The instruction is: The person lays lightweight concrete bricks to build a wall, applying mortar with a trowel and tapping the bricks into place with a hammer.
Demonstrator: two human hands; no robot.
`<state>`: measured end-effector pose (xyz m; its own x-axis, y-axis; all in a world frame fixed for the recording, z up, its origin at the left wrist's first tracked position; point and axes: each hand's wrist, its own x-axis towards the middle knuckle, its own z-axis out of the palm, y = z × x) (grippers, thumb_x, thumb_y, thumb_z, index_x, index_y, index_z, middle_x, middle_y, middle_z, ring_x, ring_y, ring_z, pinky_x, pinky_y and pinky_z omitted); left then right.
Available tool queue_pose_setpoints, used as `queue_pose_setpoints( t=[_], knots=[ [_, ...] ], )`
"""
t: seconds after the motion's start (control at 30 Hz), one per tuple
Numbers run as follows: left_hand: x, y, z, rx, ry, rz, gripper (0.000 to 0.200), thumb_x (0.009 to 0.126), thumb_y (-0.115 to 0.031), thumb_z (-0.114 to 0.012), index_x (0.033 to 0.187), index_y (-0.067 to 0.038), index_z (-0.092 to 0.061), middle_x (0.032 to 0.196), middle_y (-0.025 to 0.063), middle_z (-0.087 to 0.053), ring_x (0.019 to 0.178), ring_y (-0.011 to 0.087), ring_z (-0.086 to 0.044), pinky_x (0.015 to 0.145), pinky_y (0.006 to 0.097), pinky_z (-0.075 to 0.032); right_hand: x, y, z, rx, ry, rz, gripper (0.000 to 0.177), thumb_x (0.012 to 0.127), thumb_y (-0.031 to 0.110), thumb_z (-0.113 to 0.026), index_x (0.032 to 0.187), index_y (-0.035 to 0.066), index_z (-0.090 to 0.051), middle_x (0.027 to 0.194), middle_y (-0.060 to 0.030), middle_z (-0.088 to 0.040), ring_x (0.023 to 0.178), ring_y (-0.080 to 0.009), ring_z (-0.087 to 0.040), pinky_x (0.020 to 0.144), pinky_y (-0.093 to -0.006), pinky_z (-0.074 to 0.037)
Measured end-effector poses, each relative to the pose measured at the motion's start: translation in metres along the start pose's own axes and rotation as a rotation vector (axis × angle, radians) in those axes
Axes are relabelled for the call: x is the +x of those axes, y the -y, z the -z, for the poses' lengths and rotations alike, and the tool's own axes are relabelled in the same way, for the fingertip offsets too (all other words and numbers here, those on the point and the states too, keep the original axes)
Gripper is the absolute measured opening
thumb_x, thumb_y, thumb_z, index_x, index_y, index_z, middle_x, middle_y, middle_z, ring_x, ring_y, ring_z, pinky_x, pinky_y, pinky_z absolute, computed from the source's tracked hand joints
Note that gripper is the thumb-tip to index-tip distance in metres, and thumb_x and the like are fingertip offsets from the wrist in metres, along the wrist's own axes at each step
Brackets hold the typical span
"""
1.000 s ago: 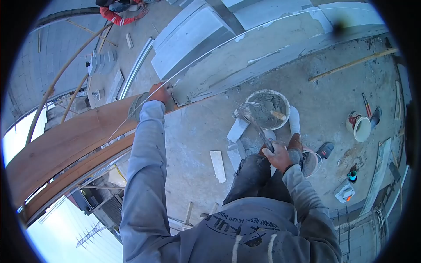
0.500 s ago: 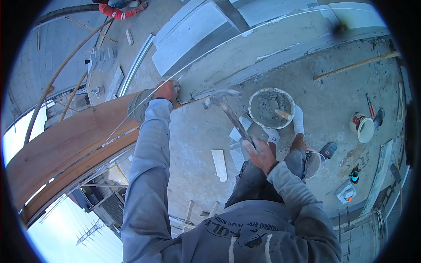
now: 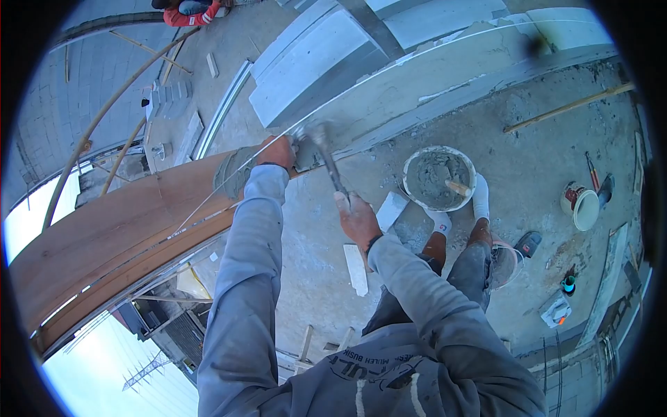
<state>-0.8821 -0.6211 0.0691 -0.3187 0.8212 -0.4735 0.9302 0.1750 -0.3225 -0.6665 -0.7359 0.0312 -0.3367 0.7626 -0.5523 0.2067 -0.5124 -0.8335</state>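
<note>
My right hand grips the handle of a claw hammer. The hammer's head is blurred and lies right beside my left hand, at the near end of a low block wall. My left fingers are closed at that end, and what they hold is hidden. Grey mortar is smeared on the brown board by my left wrist. A thin white string runs along the board and wall, passing by my left hand.
A bucket of mortar with a wooden-handled tool stands near my feet. White blocks lie beyond the wall. A white pail and a wooden pole are at right. A person in a red sleeve crouches at the far left.
My right hand has swung the hammer up and left, bringing its head to my left hand. The left hand stays closed at the wall end; the whole view has shifted slightly.
</note>
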Motion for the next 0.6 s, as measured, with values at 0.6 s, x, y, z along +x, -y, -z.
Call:
queue_pose_setpoints(
  t=[0.6],
  knots=[
    [0.002, -0.025, -0.002, 0.108, -0.061, -0.051, 0.016, 0.077, -0.017, -0.06, 0.087, -0.005, -0.064, 0.086, 0.0192, -0.065, 0.081, 0.0349, -0.064, 0.073, 0.0425, -0.051, -0.012, 0.009, 0.036, -0.044, -0.016, -0.022, 0.041, 0.091, 0.04, -0.043, 0.094, 0.0, -0.053, 0.082, -0.0294, -0.059, 0.085, -0.0465, -0.056, 0.074, -0.0488, -0.044]
  ],
)
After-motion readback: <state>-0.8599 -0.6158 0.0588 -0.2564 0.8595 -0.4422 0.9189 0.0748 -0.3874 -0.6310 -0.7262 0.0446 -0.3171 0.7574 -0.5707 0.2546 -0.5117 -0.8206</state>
